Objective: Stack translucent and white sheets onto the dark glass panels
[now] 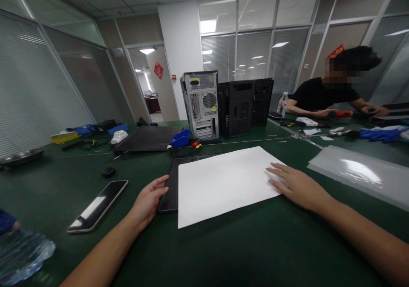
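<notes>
"Toward the near side of the table (204,253), in the middle, what lies between the two hands?"

"A white sheet (223,180), over a black panel (168,189). The panel shows along its left side and a little at its far edge; the sheet's near-left corner reaches past the panel's near edge."

"And the left hand (148,202)?"

"Its fingertips touch the panel's left edge. I can't tell whether they are clamped on it or only resting there."

"The right hand (294,185)?"

"Palm down at the sheet's right edge, fingers spread apart on top of the white surface."

"What sits toward the table's left side?"

"A phone (97,208), lying at a slant near the left forearm, with a small round black object (109,172) just beyond its far end. In the near-left corner of the view there's a clear plastic bottle (24,253), partly cut off."

"And toward the far edge?"

"A silver computer case (204,104) stands upright, a black case (241,108) just to its right. A blue tray (180,139) is in front of the silver one, on its left."

"On the right side?"

"Glossy clear sheets (361,172); beyond them, blue gloves (380,134), and a person in a black shirt (319,93) at the far right, one hand at a red object (343,113)"
</notes>
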{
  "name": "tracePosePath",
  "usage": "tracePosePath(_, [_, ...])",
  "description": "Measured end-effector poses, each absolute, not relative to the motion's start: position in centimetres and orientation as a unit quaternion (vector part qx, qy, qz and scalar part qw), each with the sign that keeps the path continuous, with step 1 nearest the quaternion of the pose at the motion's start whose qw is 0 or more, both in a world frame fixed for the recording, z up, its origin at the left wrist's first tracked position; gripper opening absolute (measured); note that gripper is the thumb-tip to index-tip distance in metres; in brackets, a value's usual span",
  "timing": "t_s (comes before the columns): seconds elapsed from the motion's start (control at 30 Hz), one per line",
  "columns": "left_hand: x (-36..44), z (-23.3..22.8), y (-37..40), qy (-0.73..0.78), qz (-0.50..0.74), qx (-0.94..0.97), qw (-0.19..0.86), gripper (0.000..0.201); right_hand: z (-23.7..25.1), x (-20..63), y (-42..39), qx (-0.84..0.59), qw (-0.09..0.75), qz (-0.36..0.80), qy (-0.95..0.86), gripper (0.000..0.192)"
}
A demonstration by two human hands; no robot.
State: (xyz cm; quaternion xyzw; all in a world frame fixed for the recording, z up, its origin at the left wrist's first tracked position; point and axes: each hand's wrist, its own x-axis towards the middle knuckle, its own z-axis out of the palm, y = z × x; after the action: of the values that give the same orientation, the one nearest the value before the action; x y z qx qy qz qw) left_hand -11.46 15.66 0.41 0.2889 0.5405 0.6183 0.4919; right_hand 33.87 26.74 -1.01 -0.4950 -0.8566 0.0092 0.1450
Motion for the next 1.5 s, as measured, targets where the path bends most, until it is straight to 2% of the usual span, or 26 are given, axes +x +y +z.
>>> tracePosePath(0.17, [-11.5, 0.2, 15.8, 0.580, 0.604, 0.287, 0.465, 0.054, -1.6, 33.8, 26.7, -0.545, 0.091, -0.053, -0.832, 0.065])
tracePosePath(0.57, [-11.4, 0.3, 15.7, 0.601, 0.577, 0.322, 0.449, 0.060, -0.3, 32.0, 25.7, -0.475, 0.110, -0.061, -0.871, 0.059])
tracePosePath(0.7, [-11.2, 0.6, 15.6, 0.607, 0.574, 0.320, 0.447, 0.060, -0.9, 33.9, 26.9, -0.544, 0.138, -0.099, -0.822, 0.065])
tracePosePath(0.83, [-11.2, 0.6, 15.6, 0.619, 0.559, 0.326, 0.445, 0.060, -1.4, 34.9, 27.4, -0.630, 0.119, -0.067, -0.765, 0.070])
tracePosePath(1.03, [-11.4, 0.3, 15.7, 0.608, 0.575, 0.336, 0.432, 0.052, -0.8, 33.4, 26.4, -0.645, 0.113, -0.043, -0.755, 0.072])
tracePosePath(1.13, [-11.6, 0.1, 15.8, 0.609, 0.576, 0.332, 0.433, 0.055, -0.5, 33.3, 26.4, -0.661, 0.123, -0.044, -0.738, 0.077])
tracePosePath(1.2, [-11.8, -0.2, 15.9, 0.607, 0.574, 0.330, 0.439, 0.058, -0.4, 34.2, 27.0, -0.677, 0.126, -0.047, -0.724, 0.078])
tracePosePath(1.4, [-12.5, -1.0, 16.2, 0.599, 0.562, 0.352, 0.449, 0.068, -0.5, 41.2, 30.3, -0.733, 0.120, -0.080, -0.665, 0.065])
tracePosePath(1.5, [-12.6, -1.0, 16.2, 0.599, 0.555, 0.356, 0.455, 0.073, -1.1, 45.5, 31.2, -0.753, 0.118, -0.102, -0.640, 0.067])
